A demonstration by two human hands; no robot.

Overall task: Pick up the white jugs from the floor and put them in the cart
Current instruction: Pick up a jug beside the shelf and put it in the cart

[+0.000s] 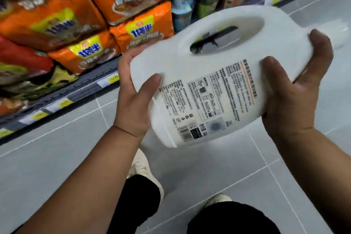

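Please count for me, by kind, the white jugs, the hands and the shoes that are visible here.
white jug: 1
hands: 2, left hand and right hand, both holding the jug
shoes: 2
Total: 5

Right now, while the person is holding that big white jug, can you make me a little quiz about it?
1. True or false: the white jug has a printed label facing the camera.
2. How many hands hold the jug? A) none B) one C) two
3. Fill in: the bags on the shelf are mostly ____ in colour.

Key
1. True.
2. C: the left hand and the right hand each hold one end.
3. Orange.
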